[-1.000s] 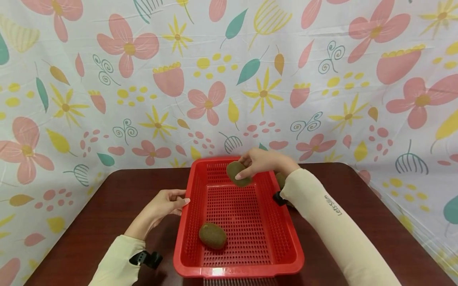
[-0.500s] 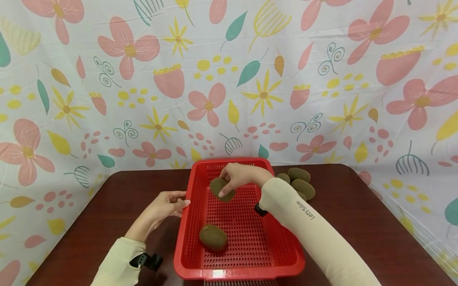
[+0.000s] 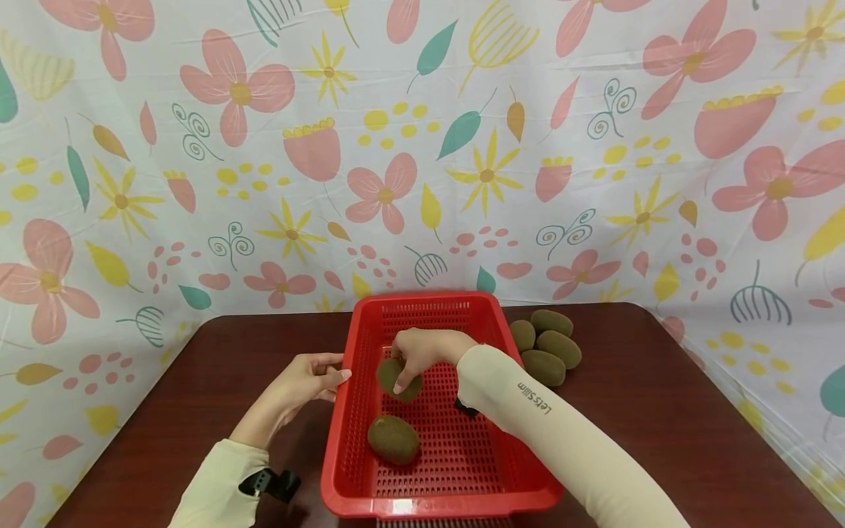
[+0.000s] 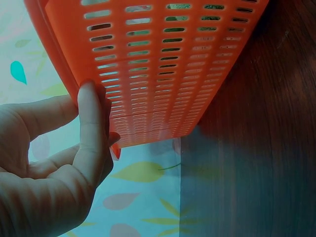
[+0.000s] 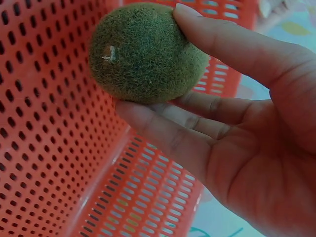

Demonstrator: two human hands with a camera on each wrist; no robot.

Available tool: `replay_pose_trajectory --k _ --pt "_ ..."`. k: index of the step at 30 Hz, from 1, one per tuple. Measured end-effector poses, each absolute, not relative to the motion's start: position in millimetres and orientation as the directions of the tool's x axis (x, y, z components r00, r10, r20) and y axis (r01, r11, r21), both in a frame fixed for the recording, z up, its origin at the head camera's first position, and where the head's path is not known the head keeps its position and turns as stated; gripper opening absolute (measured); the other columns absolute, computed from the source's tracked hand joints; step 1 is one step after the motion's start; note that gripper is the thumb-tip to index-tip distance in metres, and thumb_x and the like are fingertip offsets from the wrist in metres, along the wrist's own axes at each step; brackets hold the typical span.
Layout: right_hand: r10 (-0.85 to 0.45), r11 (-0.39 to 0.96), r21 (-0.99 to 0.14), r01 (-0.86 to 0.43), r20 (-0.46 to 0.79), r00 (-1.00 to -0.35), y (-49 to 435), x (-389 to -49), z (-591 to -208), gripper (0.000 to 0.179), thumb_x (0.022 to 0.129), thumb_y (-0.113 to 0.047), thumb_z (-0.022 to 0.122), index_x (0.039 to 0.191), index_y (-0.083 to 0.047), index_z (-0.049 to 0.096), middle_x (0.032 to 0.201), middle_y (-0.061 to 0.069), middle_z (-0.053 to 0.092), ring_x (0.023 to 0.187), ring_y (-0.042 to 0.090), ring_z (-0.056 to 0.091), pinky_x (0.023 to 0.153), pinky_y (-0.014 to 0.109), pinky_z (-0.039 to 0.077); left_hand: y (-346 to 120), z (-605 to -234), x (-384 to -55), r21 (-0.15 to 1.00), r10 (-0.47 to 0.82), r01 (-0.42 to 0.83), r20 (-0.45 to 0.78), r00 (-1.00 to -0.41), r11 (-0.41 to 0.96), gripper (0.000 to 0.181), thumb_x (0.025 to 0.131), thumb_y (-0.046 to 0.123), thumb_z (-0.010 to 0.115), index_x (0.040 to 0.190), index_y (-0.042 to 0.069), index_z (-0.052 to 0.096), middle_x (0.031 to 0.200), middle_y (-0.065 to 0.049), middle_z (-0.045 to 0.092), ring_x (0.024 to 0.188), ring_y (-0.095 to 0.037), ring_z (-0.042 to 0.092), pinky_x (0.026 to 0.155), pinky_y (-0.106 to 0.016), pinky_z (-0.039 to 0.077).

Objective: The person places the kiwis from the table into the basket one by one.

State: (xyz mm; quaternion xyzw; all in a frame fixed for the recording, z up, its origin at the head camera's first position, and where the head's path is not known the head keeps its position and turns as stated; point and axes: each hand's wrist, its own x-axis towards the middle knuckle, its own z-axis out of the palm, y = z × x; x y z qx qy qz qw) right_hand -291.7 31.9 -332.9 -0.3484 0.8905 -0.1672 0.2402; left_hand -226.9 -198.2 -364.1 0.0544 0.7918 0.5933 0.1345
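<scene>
My right hand (image 3: 422,350) holds a fuzzy brown-green kiwi (image 3: 398,380) low inside the red plastic basket (image 3: 441,506). In the right wrist view the thumb lies on one side of that kiwi (image 5: 143,54) and the fingers on the other, with the perforated basket behind. A second kiwi (image 3: 393,439) lies on the basket floor, nearer the front left. At the basket's left rim my left hand (image 3: 305,380) pinches the edge, thumb on top and fingers outside. The left wrist view has the left hand (image 4: 74,148) against the outer slotted wall (image 4: 153,74).
Several kiwis (image 3: 558,347) are grouped on the dark wooden table (image 3: 627,411), just right of the basket's far end. A floral-print cloth (image 3: 422,147) hangs behind the table's back edge. Under the basket's front, a slotted edge (image 3: 442,523) shows.
My right hand has carried its kiwi from the basket's far right down and leftward, beside the other kiwi. The kiwis at the right are now uncovered by the sleeve. My left hand stays put.
</scene>
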Motion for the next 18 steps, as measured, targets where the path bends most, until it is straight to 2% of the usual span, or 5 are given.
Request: replay_pose_trajectory --k 3,5,8,15,18 --pt "-0.699 0.709 -0.442 -0.549 -0.334 -0.633 28.6 -290.5 -339.1 0.017 0.081 -0.022 0.08 0.08 -0.009 0.068 0.064 -0.004 0.054 0.058 0.008 0.042 0.053 0.021 0.037 -198.1 -364.4 -227.4 0.953 0.246 -0.069 -0.146 -0.958 0.294 0.053 0.094 0.011 0.062 0.137 -0.013 0.043 0.098 -0.016 0.064 0.078 -0.025 0.068 0.073 -0.039 0.058" --pt "-0.697 0.713 -0.423 -0.559 -0.346 -0.628 26.8 -288.9 -341.9 0.017 0.081 -0.022 0.08 0.08 -0.01 0.067 0.064 -0.005 0.053 0.058 0.008 0.042 0.053 0.021 0.037 -197.8 -364.1 -227.5 0.95 0.245 -0.07 -0.149 -0.958 0.303 0.053 0.094 0.012 0.062 0.137 -0.012 0.043 0.097 -0.016 0.064 0.078 -0.025 0.068 0.074 -0.04 0.058" --pt "-0.687 0.725 -0.391 -0.567 -0.353 -0.636 23.3 -286.4 -344.5 0.017 0.081 -0.022 0.08 0.088 -0.01 0.07 0.072 -0.005 0.059 0.062 0.007 0.048 0.055 0.021 0.041 -197.6 -364.1 -227.7 0.948 0.243 -0.07 -0.15 -0.958 0.309 0.053 0.094 0.012 0.062 0.137 -0.012 0.043 0.097 -0.015 0.064 0.078 -0.025 0.068 0.074 -0.04 0.058" --pt "-0.664 0.748 -0.316 -0.584 -0.368 -0.651 17.4 -281.6 -349.3 0.035 0.082 -0.023 0.079 0.111 -0.008 0.069 0.102 0.0 0.066 0.084 0.009 0.061 0.07 0.024 0.051 -197.6 -363.8 -227.7 0.948 0.248 -0.068 -0.15 -0.957 0.31 0.052 0.094 0.011 0.062 0.137 -0.012 0.043 0.098 -0.016 0.065 0.079 -0.025 0.068 0.074 -0.039 0.058" --pt "-0.669 0.743 -0.308 -0.594 -0.365 -0.648 18.1 -282.1 -350.2 0.034 0.083 -0.024 0.078 0.111 -0.008 0.069 0.1 0.0 0.066 0.083 0.009 0.061 0.069 0.025 0.051 -197.9 -363.7 -227.6 0.949 0.249 -0.069 -0.15 -0.957 0.307 0.051 0.095 0.011 0.061 0.136 -0.013 0.043 0.098 -0.016 0.064 0.079 -0.025 0.068 0.074 -0.038 0.058"
